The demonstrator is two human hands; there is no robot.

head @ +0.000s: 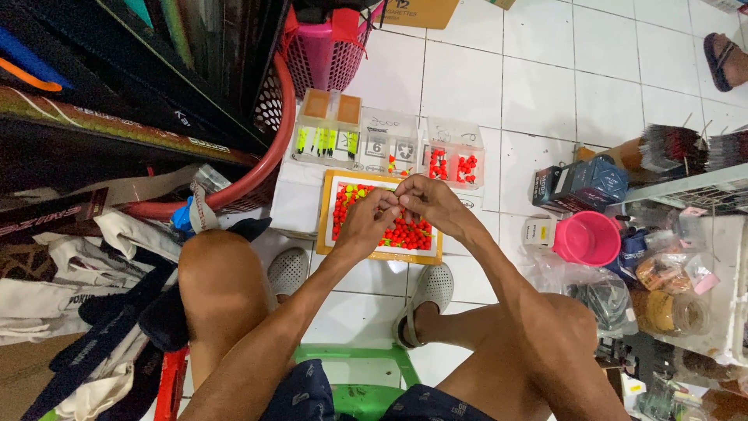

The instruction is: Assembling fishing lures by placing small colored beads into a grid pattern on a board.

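My left hand [368, 221] and my right hand [428, 201] meet fingertip to fingertip over a shallow tray [380, 253] with a wooden rim, full of small red and yellow-green beads [405, 232]. The fingers of both hands pinch something tiny between them; it is too small to identify. The hands hide the middle of the tray. I sit on a green plastic stool [354, 382] with my knees spread and my feet in grey shoes [289, 270] on the white tiled floor.
Clear plastic boxes [389, 143] with beads and small yellow-green pieces stand behind the tray. A red basket [265, 160] and a pink one [327, 47] are at the left back. A pink cup [588, 238], jars and bags crowd the right. Another person's sandalled foot [725, 58] shows far right.
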